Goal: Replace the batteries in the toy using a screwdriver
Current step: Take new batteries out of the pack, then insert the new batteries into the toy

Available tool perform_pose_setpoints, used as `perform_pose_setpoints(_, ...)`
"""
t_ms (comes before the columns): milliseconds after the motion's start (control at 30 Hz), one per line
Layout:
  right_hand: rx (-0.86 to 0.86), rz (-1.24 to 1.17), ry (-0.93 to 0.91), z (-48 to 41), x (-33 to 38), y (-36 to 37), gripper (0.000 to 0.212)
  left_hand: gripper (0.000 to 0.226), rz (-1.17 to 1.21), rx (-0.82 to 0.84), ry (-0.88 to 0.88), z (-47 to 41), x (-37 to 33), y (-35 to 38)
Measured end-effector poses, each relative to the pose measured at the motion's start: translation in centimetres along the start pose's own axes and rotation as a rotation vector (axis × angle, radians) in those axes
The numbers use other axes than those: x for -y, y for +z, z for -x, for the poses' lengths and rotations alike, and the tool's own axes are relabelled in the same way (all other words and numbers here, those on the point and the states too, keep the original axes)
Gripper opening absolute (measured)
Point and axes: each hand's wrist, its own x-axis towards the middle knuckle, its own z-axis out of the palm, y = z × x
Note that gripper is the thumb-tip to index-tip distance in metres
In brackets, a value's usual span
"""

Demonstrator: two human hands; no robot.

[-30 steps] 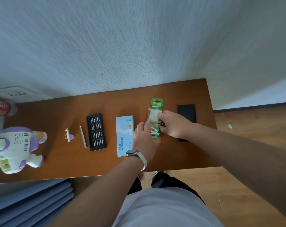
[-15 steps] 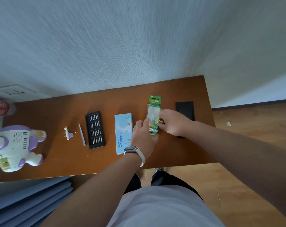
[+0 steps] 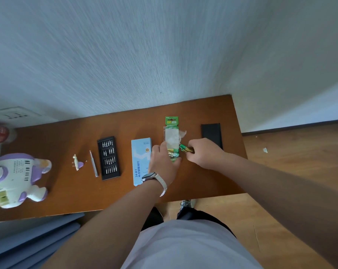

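Observation:
A green battery pack [image 3: 171,133] lies on the brown table [image 3: 67,199], its clear blister torn open. My left hand [image 3: 162,162] presses down on the pack's near end, fingers flat. My right hand [image 3: 204,154] pinches a green and gold battery [image 3: 185,148] just right of the pack. The white and purple toy [image 3: 17,179] lies at the table's left end with its battery bay open. A thin grey screwdriver [image 3: 93,166] lies beside the black bit tray [image 3: 108,157]. A small cover piece [image 3: 77,163] sits left of the screwdriver.
A light blue box [image 3: 140,162] lies left of my left hand. A black case lid [image 3: 210,133] rests at the table's right end. A red and white can [image 3: 0,133] stands far left. Wooden floor runs to the right of the table.
My right hand has drawn a battery out of the pack toward the right. My left hand stays pressed on the pack.

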Motion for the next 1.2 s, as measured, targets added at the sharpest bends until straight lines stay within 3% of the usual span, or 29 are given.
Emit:
perform_pose_setpoints(133,-0.041,-0.226,0.025,1.8,0.4,-0.4,0.016,0.057,0.025,-0.051,0.032,0.6,-0.2,-1.6)
perform_pose_setpoints(233,-0.075,-0.324,0.012,3.0,1.3,-0.8,0.015,0.044,0.176,-0.09,0.075,1.6,-0.3,-3.1)
perform_pose_setpoints(400,-0.09,-0.434,-0.046,4.6,3.8,-2.1,0.007,0.025,0.635,0.076,0.073,3.6,-0.6,-6.3)
perform_pose_setpoints(533,-0.084,-0.486,-0.1,5.2,6.0,-3.1,0.006,0.024,0.822,0.139,0.034,4.5,-0.1,-8.4)
perform_pose_setpoints(867,-0.027,-0.605,-0.117,4.8,11.5,-1.8,0.01,0.015,0.959,0.065,0.084,5.3,2.7,-12.6)
perform_pose_setpoints(1200,-0.106,-0.486,-0.164,2.6,23.1,1.4,0.022,0.012,0.965,-0.024,0.09,5.2,11.6,-20.3)
